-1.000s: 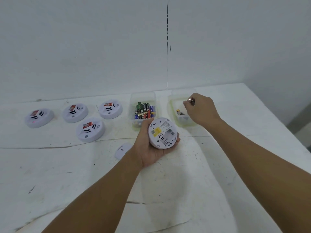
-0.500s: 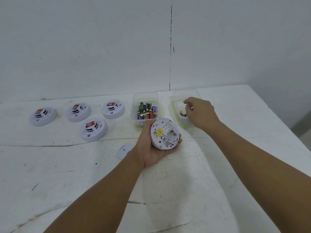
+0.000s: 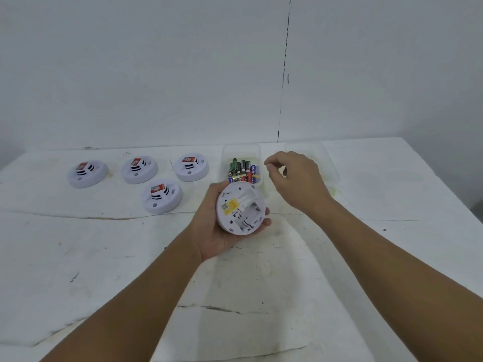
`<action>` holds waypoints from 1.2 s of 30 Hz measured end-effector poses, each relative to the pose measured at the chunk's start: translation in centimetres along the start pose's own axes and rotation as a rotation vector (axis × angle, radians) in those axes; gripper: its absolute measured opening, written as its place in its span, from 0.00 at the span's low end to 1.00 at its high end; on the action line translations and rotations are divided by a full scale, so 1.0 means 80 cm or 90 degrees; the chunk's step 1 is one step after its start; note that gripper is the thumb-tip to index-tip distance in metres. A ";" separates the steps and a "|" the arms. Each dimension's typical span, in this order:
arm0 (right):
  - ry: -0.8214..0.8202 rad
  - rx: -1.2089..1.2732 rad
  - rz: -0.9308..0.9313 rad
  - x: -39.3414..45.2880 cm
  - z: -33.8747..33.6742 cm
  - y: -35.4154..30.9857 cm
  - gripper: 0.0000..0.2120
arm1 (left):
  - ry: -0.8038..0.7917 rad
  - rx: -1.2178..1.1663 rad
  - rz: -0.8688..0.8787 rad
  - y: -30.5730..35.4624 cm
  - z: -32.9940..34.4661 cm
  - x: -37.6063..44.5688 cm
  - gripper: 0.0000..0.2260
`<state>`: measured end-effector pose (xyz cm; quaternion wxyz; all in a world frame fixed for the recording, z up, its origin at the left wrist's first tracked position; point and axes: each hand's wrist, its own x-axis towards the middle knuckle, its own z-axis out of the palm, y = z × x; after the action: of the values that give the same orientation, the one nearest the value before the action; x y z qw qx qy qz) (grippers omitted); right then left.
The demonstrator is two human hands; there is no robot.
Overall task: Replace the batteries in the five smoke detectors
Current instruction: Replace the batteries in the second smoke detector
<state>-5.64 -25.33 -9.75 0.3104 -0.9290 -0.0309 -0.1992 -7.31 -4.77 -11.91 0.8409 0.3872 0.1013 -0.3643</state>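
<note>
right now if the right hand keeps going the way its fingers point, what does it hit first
Most likely the clear tub of batteries. The right hand hovers with its curled fingers pointing left toward that tub's rim. Its height above the tub is hard to judge, so it could pass over.

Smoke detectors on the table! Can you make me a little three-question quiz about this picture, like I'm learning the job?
1. How many smoke detectors lie on the table, not counting the held one?
2. True or false: the left hand holds a smoke detector with its back facing up.
3. Which is nearer the right hand: A) the tub of batteries, B) the leftmost detector?

Key: 1. Four. 2. True. 3. A.
</note>
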 end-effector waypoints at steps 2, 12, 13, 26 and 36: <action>-0.026 -0.010 0.012 0.004 0.007 -0.007 0.09 | 0.023 -0.025 0.035 0.016 -0.018 -0.014 0.30; -0.172 -0.131 0.015 0.038 0.039 -0.047 0.11 | 0.076 -0.124 0.116 0.040 -0.078 -0.022 0.29; -0.180 -0.134 0.019 0.043 0.041 -0.050 0.11 | 0.067 -0.133 0.111 0.040 -0.081 -0.021 0.29; -0.338 -0.261 0.074 0.094 0.090 -0.065 0.04 | 0.014 -0.194 0.065 0.049 -0.094 -0.019 0.31; -0.410 -0.310 0.087 0.106 0.093 -0.073 0.09 | 0.035 -0.190 0.051 0.051 -0.096 -0.018 0.31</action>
<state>3.74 -16.80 -8.57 0.0685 -0.9901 -0.0169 0.1213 -4.69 3.36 -14.16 0.8999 0.2716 0.1619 -0.3005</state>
